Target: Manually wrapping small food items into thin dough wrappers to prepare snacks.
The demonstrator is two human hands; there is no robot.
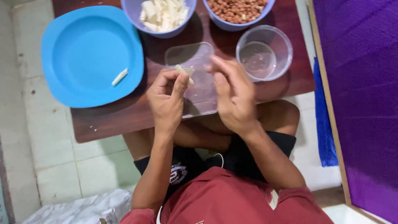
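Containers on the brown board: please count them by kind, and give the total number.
Blue plate: 1
Lavender bowls, one with white pieces, one with brown nuts: 2
Clear round bowl: 1
Clear rectangular tray: 1
Total: 5

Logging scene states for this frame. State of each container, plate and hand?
blue plate: holds one pale rolled piece
left lilac bowl: full of white strips
right lilac bowl: full of peanuts
clear round tub: empty
clear lid: flat on table
left hand: pinching white wrapper strip
right hand: open, empty
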